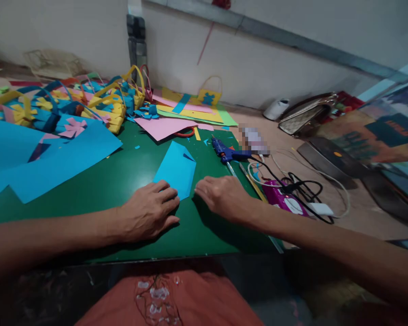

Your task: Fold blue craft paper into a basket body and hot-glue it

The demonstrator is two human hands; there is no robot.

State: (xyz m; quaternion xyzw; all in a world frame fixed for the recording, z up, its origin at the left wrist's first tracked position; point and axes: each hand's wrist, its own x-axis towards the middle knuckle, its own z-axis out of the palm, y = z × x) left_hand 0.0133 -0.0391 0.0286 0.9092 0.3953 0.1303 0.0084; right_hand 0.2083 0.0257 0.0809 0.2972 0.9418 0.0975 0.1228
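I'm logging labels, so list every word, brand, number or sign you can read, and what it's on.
Nothing can be read for certain.
Green panel: reddish lettering, too blurred to read.
Glue gun, purple box: no legible marks.
Blue paper: no text visible.

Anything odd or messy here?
The cords lie tangled beside the purple power strip, and paper scraps litter the green board. The blue paper by the left hand shows a dark patch, perhaps a shadowed fold.

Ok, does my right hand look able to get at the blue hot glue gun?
Probably yes: the blue hot glue gun lies just beyond your right hand, and only its clear glue stick shows between them.
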